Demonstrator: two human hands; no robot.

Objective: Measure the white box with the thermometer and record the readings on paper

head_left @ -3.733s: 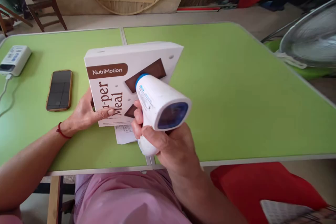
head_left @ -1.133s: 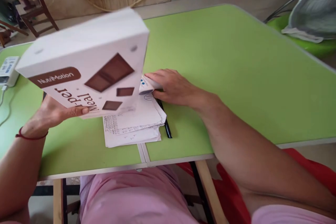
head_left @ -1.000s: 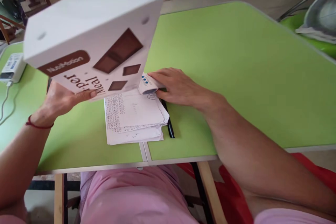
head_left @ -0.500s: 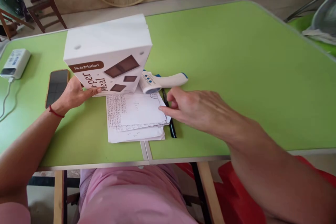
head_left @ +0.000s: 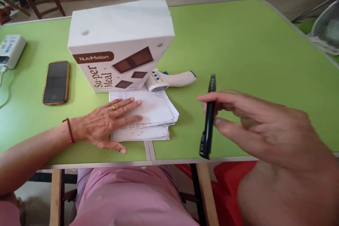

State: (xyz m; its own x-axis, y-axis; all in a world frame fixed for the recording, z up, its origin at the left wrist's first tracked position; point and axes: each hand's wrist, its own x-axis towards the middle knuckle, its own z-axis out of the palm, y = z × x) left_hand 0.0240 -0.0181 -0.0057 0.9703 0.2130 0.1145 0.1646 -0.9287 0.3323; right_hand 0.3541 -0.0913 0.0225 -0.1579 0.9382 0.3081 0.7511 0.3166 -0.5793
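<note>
My left hand lies flat with its fingers spread on a stack of handwritten papers, covering their left part. A black pen is pinched between the thumb and fingers of my right hand, raised over the table to the right of the papers. Behind the stack, a white box printed "NutriMotion Super Meal" stands upright at the papers' back edge. Against the box's right side lies a white and blue infrared thermometer, its handle pointing right.
A phone in a brown case rests on the green table, left of the box. Farther left is a white power bank with a cable plugged in. A basin stands beyond the table's right edge. Wooden chairs are at back left.
My right hand has picked up the pen from beside the papers and lifted it rightward, toward me. My left hand has let go of the box and moved onto the papers.
</note>
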